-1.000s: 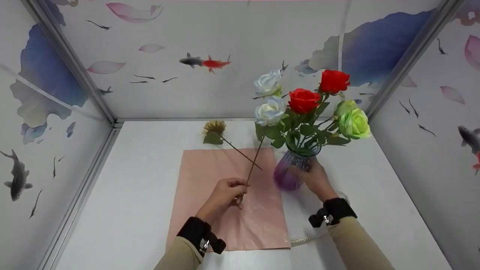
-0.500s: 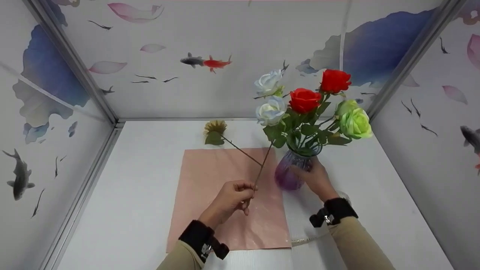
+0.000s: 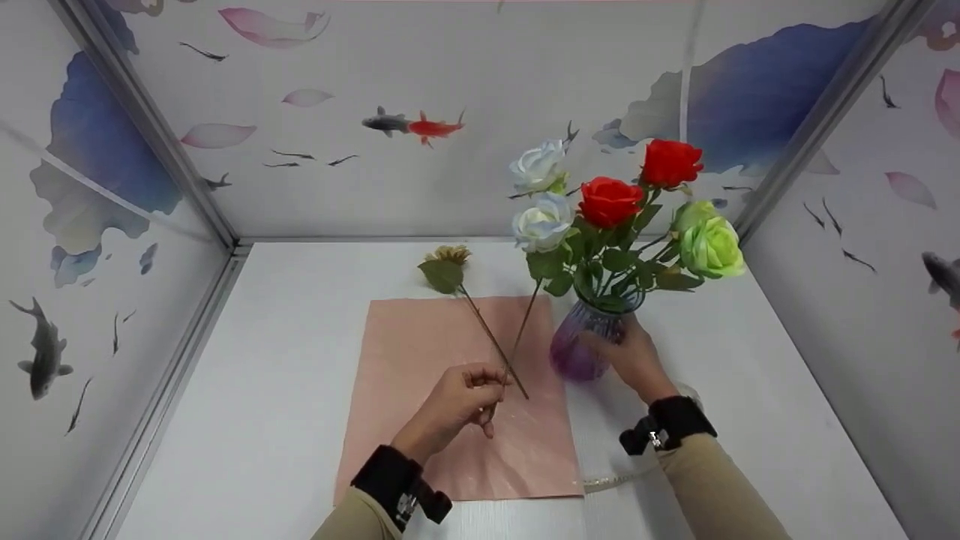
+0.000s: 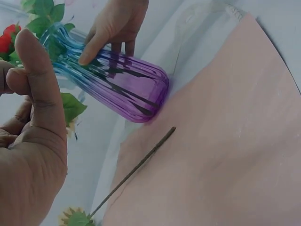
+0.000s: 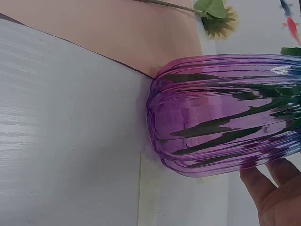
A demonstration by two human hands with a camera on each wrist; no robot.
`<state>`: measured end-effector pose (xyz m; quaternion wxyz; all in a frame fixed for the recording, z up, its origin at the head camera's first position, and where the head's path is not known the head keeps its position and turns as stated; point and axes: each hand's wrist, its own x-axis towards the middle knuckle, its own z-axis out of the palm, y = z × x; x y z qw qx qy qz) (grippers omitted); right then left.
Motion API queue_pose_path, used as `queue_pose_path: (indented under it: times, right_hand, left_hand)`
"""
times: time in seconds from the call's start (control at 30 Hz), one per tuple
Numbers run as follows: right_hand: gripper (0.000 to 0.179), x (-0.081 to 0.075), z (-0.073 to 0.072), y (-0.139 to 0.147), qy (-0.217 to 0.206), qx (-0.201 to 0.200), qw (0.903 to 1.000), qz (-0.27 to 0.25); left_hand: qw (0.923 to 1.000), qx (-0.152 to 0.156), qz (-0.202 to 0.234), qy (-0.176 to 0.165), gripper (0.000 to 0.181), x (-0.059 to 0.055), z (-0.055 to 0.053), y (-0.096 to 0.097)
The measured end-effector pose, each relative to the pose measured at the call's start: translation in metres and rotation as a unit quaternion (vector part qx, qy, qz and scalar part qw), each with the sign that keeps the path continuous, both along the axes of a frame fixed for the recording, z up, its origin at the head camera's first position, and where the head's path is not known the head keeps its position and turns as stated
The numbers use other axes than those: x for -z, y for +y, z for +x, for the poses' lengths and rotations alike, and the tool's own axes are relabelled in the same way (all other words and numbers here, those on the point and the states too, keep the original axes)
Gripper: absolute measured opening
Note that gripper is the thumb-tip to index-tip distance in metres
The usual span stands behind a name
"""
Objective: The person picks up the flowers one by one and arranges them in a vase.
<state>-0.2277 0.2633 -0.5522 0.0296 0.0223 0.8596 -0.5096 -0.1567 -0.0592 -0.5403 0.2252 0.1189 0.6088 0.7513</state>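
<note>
My left hand [image 3: 461, 401] pinches a thin brown flower stem [image 3: 526, 311] above the pink sheet [image 3: 420, 337]. The stem's upper end goes behind the rose leaves, so its flower head cannot be told. Crossing it in the head view is the stem of a yellow-petalled artificial flower [image 3: 453, 256], with a green leaf at its head. In the left wrist view this second stem [image 4: 141, 163] stands apart from the hand. My right hand [image 3: 634, 360] grips a ribbed glass vase [image 3: 579, 349], purple below and blue above. The vase holds red roses [image 3: 611, 201], white roses [image 3: 544, 221] and a green rose [image 3: 709, 247].
White table [image 3: 247, 390] with printed walls [image 3: 480, 60] at the back and both sides. A pale ribbon-like strip [image 3: 609, 482] lies by the sheet's right edge, partly under my right arm.
The yellow-petalled flower has shifted right and nearer, its stem end now lower, close to my left hand. The held stem moved slightly right. My right hand and the vase stay put.
</note>
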Motion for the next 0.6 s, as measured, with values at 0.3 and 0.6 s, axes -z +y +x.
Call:
queue_pose_path:
  times: [0.3,0.6]
  right_hand:
    - [0.099,0.001,0.001,0.0,0.008,-0.004,0.9999,-0.005]
    - [0.099,0.001,0.001,0.0,0.007,0.0,1.0,-0.004]
  left_hand:
    - [0.994,-0.014,-0.108,0.014,0.021,0.01,-0.002,-0.035]
    - [0.9696,-0.007,-0.244,0.023,0.023,0.011,-0.005,-0.09]
